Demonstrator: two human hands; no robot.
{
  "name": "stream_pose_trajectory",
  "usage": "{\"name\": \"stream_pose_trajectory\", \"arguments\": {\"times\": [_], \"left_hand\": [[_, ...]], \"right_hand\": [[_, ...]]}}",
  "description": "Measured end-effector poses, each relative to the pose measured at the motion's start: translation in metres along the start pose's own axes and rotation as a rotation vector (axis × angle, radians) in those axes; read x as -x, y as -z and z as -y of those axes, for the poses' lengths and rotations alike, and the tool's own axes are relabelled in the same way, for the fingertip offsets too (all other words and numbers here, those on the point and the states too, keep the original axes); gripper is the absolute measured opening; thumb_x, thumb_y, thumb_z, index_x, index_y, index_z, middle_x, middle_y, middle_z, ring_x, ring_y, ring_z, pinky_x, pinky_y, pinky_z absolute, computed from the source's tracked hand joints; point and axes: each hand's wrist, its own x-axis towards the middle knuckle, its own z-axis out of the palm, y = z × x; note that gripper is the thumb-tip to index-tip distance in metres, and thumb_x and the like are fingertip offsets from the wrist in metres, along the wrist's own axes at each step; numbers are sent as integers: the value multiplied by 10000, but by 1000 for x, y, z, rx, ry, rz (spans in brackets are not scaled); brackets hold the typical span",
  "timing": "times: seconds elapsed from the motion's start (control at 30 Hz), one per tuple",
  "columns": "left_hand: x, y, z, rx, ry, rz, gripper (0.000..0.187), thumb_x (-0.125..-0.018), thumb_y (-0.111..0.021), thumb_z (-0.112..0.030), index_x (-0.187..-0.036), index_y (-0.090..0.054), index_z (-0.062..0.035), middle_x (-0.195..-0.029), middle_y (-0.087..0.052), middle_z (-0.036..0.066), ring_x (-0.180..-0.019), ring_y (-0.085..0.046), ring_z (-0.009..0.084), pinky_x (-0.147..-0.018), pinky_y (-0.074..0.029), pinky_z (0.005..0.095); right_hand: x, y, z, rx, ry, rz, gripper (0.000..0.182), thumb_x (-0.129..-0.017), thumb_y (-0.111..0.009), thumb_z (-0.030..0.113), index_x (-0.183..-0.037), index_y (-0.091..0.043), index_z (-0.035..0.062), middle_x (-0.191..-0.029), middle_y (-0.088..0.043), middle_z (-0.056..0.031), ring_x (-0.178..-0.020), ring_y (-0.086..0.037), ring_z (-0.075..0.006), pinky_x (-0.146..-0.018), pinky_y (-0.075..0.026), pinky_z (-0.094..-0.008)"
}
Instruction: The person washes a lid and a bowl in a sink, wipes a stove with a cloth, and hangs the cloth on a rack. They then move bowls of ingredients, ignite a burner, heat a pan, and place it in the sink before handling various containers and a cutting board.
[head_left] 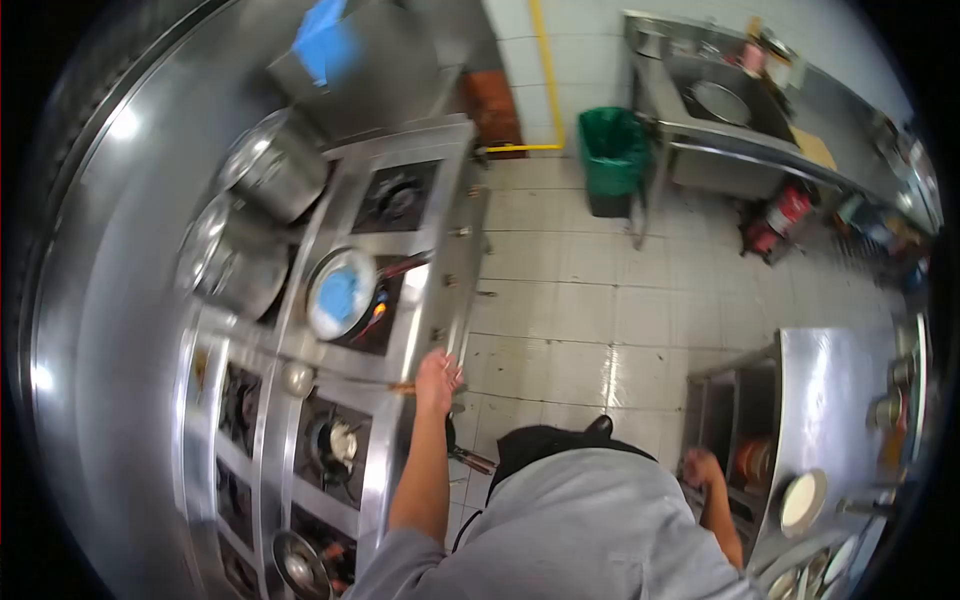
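My left hand (437, 382) is closed around the wooden handle end of a ladle (298, 379) at the stove's front edge. The ladle lies level across the stove top (372, 425), its round bowl towards the back. Just beyond it, a frying pan (322, 300) with something blue in it sits on a burner, a flame showing beside it. Nearer my body, a small pan (338, 442) with pale contents rests on another burner. My right hand (700, 467) hangs by the shelf unit with its fingers curled, slightly blurred; I see nothing in it.
Two large steel pots (238, 255) stand behind the burners. Another pan (300, 562) is on the near stove. On the right, a steel counter (815, 400) holds a bowl of white contents (800, 502). A green bin (612, 160) stands by the sink (680, 75); the tiled floor (570, 300) lies between.
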Motion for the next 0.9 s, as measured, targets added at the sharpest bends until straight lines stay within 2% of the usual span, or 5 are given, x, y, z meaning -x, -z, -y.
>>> {"name": "stream_pose_trajectory", "arguments": {"times": [0.1,0.23,0.57,0.8,0.9], "left_hand": [[-9,-47,68,-137,243,173,197,-958,-508,-270,-1043,-492,-92,-961,-604,65,-733,-610,208,-627,-513,356],[-54,-120,122,-336,494,376,206,-962,-510,-291,-1024,-510,-95,-966,-631,82,-716,-620,214,-625,-518,355],[-203,-313,206,-1491,439,1129,175,-884,-599,-152,-1025,-564,-56,-730,-589,69,-554,-569,163,-463,-489,316],[-146,-499,267,-1643,453,1657,325,-904,-594,-198,-1206,-559,-83,-828,-622,67,-661,-602,161,-535,-504,294],[-48,-550,290,-1588,370,2055,388,-909,-606,-239,-1256,-542,-78,-1026,-628,53,-809,-602,152,-621,-507,285]], "right_hand": [[-29,66,189,-344,-177,-284,238,-884,-627,232,-1052,-588,67,-782,-621,-28,-643,-593,-116,-521,-482,-271],[-62,119,313,-444,-127,-346,329,-866,-616,193,-1172,-586,74,-873,-659,-60,-696,-637,-140,-587,-500,-274],[34,33,253,-782,-480,-634,362,-831,-635,305,-1129,-614,101,-911,-685,-83,-707,-663,-177,-600,-525,-314],[171,-112,250,-1542,-717,-1723,205,-855,-581,211,-1036,-591,115,-876,-644,-35,-644,-614,-135,-504,-463,-269],[158,-197,266,-1615,-812,-1854,201,-869,-573,235,-1015,-594,100,-835,-641,-37,-610,-601,-137,-478,-447,-267]]}}
